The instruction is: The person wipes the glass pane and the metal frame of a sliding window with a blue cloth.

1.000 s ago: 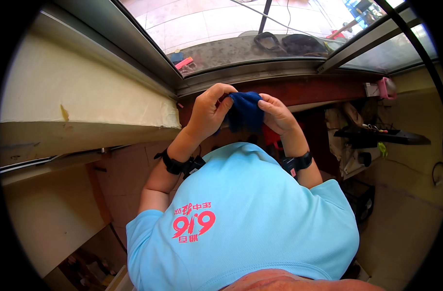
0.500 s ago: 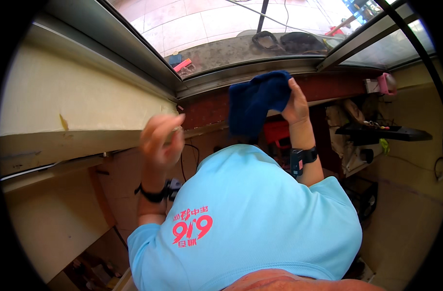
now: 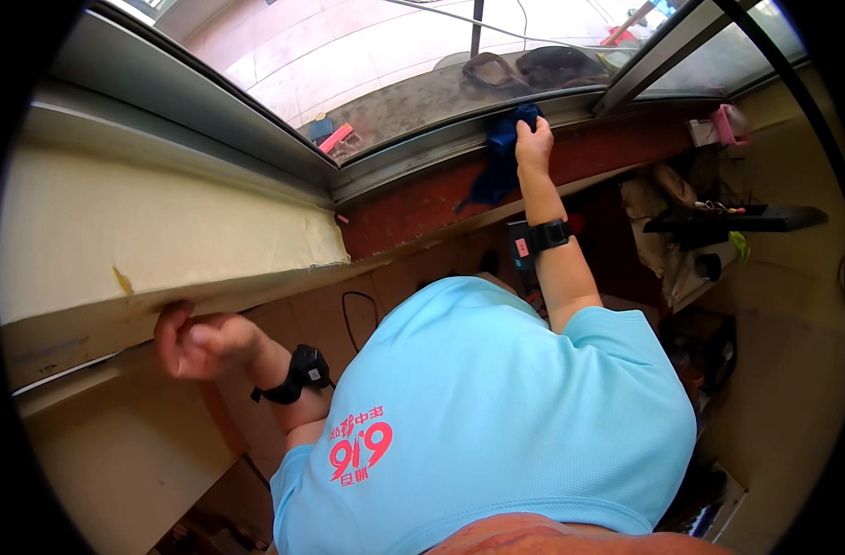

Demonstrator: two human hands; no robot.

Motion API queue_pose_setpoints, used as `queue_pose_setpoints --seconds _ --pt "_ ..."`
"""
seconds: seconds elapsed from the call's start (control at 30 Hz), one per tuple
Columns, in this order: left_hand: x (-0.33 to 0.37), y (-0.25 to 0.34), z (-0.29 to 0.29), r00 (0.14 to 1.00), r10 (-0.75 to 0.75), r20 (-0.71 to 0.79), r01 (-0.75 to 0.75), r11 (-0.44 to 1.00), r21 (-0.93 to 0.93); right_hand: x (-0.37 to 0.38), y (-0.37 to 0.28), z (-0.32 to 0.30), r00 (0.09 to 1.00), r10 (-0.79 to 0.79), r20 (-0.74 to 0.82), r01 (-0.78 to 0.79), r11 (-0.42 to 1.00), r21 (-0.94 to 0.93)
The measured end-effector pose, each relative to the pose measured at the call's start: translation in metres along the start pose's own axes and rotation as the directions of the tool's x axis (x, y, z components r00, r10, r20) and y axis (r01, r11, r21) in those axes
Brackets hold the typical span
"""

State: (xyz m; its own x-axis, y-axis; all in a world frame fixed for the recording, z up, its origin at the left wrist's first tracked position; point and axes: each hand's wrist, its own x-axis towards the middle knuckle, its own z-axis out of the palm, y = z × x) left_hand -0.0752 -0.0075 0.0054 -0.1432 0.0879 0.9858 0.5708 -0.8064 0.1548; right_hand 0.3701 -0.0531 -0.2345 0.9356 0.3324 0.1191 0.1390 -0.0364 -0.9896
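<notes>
My right hand (image 3: pixel 534 146) grips a dark blue cloth (image 3: pixel 502 153) and presses it to the bottom rail of the metal window frame (image 3: pixel 422 148). Part of the cloth hangs down over the dark red sill (image 3: pixel 395 222). Off to the left, my left hand (image 3: pixel 205 344) is at the lower edge of the cream wall ledge (image 3: pixel 163 222), its fingers loosely bent and apart. Nothing shows in that hand. Both wrists wear black straps with small devices.
Beyond the glass lie dark round objects (image 3: pixel 557 69) and a pink-red item (image 3: pixel 335 137). A pink object (image 3: pixel 730 125) stands at the sill's right end. Below it is a black shelf (image 3: pixel 737 219) with small things. A thick black cable (image 3: pixel 793 79) runs down the right side.
My right hand has carried the cloth up and forward to the window frame, and the cloth is now bunched. My left hand has moved left and down to the ledge's edge.
</notes>
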Motion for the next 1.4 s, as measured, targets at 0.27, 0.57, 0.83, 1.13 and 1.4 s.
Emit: queue_pose_setpoints --seconds 0.27,0.57,0.83,1.13,1.4 --pt "-0.019 -0.005 0.019 0.998 0.061 -0.026 -0.06 0.997 0.054 -0.085 -0.033 0.056 0.967 -0.119 0.224 0.171 0.958 -0.23" --pt "-0.018 -0.006 0.026 0.996 0.051 -0.072 -0.055 0.997 -0.05 -0.164 -0.059 0.086 0.895 -0.14 0.424 0.142 0.99 0.027" --pt "-0.016 -0.007 0.022 0.993 0.116 -0.029 -0.116 0.993 -0.006 0.007 -0.005 0.027 0.989 -0.147 -0.011 0.147 0.985 0.092" --pt "-0.017 -0.004 0.022 0.996 0.085 -0.029 -0.085 0.996 0.002 0.037 -0.011 0.014 0.998 0.049 -0.03 -0.037 0.948 0.316" --pt "-0.016 -0.002 0.028 0.994 0.092 -0.055 -0.093 0.996 -0.008 -0.067 -0.053 0.045 0.915 0.272 0.298 -0.402 0.681 0.613"
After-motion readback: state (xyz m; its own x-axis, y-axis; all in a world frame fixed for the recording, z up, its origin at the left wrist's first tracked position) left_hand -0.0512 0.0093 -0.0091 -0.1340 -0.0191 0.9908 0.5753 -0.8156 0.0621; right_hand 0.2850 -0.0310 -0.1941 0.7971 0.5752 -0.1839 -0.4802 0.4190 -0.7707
